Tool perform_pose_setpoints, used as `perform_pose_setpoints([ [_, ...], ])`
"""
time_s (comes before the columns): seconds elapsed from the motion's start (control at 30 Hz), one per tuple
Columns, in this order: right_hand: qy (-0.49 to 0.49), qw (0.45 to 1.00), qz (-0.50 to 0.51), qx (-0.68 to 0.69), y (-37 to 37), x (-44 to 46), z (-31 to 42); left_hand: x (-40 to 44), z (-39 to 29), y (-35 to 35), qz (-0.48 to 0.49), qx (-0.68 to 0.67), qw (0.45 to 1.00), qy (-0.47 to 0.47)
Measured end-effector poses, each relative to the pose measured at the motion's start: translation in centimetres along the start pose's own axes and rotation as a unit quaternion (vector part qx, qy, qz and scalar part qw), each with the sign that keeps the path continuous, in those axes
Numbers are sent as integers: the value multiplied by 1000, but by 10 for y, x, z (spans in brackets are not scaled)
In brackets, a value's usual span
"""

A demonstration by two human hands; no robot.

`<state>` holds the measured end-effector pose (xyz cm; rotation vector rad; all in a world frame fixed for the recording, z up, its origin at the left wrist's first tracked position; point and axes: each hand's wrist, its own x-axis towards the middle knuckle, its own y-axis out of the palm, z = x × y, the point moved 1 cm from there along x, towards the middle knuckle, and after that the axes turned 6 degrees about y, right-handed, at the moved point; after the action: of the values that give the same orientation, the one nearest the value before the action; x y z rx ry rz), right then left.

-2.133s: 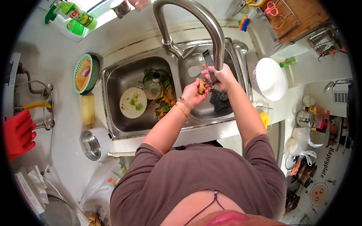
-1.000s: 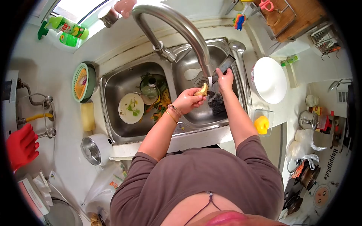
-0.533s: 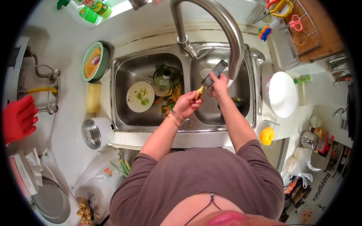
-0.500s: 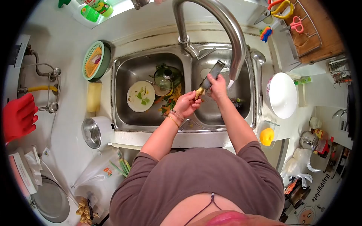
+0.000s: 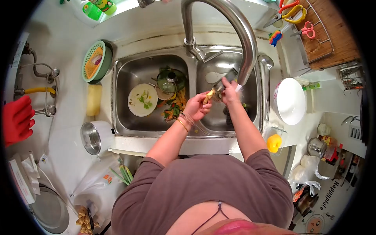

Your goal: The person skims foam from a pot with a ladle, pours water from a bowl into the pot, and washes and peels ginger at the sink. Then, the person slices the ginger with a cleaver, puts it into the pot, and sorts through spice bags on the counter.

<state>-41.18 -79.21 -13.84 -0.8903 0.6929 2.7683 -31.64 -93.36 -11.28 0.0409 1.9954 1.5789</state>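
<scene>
My left hand [image 5: 197, 108] pinches the ginger [image 5: 208, 96], long axis slanting forward-right. Just beside it, my right hand [image 5: 230, 95] clasps the dark tool [image 5: 232, 74].

R hand [image 5: 230, 94] blurred; spray btl [image 5: 91, 10] cut off @ top.
</scene>
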Motion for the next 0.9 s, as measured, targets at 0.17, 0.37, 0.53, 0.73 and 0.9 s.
perform_pose_setpoints([
  [0.17,-9,994,-84,-75,0,-10,9,-2,5,5,11,-25,999,-24],
  [0.37,-76,997,19,-27,9,-27,-12,2,6,0,-60,-30,998,-19],
  [0.53,-108,991,78,-29,13,-34,-11,-10,5,14,-21,204,979,-13],
  [0.73,-149,966,-33,-209,3,-23,-5,-22,2,27,-48,285,957,1],
  [0.9,-105,952,-116,-263,-1,-18,11,-22,-1,27,-50,229,972,1],
])
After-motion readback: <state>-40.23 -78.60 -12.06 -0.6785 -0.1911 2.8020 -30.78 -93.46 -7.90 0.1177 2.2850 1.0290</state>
